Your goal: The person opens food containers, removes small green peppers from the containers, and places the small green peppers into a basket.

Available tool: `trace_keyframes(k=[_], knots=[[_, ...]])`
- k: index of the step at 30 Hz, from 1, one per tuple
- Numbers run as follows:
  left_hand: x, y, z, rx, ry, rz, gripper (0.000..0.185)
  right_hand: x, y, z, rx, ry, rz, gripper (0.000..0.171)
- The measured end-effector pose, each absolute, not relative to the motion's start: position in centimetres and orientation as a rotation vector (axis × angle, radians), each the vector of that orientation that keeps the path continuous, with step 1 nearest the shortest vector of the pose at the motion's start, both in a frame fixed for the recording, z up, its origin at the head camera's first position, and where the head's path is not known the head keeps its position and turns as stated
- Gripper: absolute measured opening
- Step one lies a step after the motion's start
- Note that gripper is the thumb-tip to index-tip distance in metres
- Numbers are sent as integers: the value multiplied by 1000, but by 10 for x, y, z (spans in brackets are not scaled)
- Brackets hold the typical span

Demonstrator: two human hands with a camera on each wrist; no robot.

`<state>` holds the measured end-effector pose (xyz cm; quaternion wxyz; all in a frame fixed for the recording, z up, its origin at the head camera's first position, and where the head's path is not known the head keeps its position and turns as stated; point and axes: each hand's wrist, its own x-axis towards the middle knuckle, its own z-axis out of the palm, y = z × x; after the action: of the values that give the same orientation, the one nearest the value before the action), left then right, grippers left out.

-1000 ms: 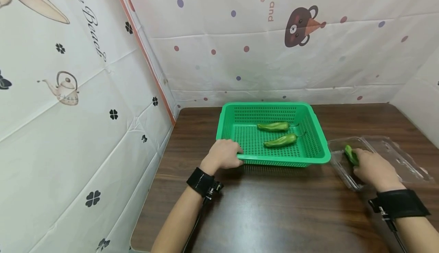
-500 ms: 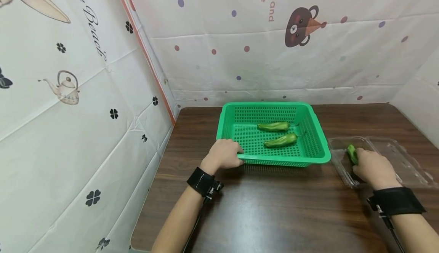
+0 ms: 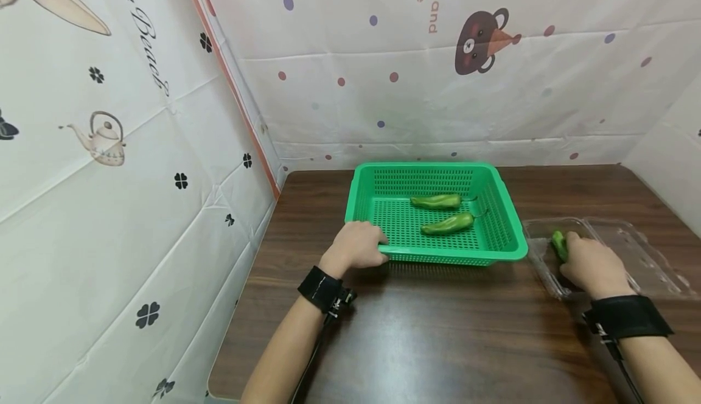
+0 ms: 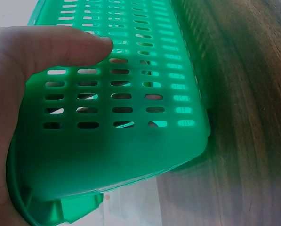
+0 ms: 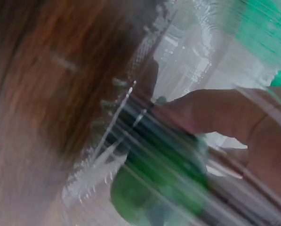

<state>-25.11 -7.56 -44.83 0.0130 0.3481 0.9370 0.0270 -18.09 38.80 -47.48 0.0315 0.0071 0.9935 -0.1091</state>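
Note:
My left hand (image 3: 358,246) grips the front left corner of a green plastic basket (image 3: 438,252), its thumb (image 4: 79,46) against the slotted outer wall. Two green chili peppers (image 3: 449,224) lie on the basket's floor, stems pointing right. On the right, my right hand (image 3: 594,267) reaches into a clear plastic clamshell box (image 3: 539,264) and holds another green pepper (image 3: 559,246) between thumb and fingers. Through the box's clear wall, the right wrist view shows this pepper (image 5: 154,183) blurred, with the thumb beside it. The far fingers of both hands are partly hidden.
The clamshell's lid (image 3: 635,258) lies folded back to the right. Everything rests on a dark wood-grain table (image 3: 438,331). Printed white sheets (image 3: 339,112) hang behind and at the left. Each wrist wears a black band with a cable.
The right hand and wrist have shifted slightly left inside the box, with the pepper still at the fingers. The clamshell has moved a little. The left hand and basket stay put.

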Motion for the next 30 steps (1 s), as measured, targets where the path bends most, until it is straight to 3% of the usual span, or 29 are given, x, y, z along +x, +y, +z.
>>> trace_keyframes(k=[4, 9, 13, 16, 30], knots=[[-251, -76, -449, 1086, 2917, 80, 47, -184, 386, -476, 26, 3001, -325, 63], [-251, -76, -448, 1076, 2916, 92, 33, -184, 384, -474, 21, 3006, -342, 53], [-251, -76, -448, 1080, 2917, 91, 33, -184, 383, -472, 25, 3009, -339, 47], [-251, -76, -448, 1089, 2918, 81, 43, -183, 381, -471, 39, 2998, -331, 53], [-251, -76, -451, 1099, 2923, 84, 42, -182, 382, -468, 140, 2961, -309, 61]])
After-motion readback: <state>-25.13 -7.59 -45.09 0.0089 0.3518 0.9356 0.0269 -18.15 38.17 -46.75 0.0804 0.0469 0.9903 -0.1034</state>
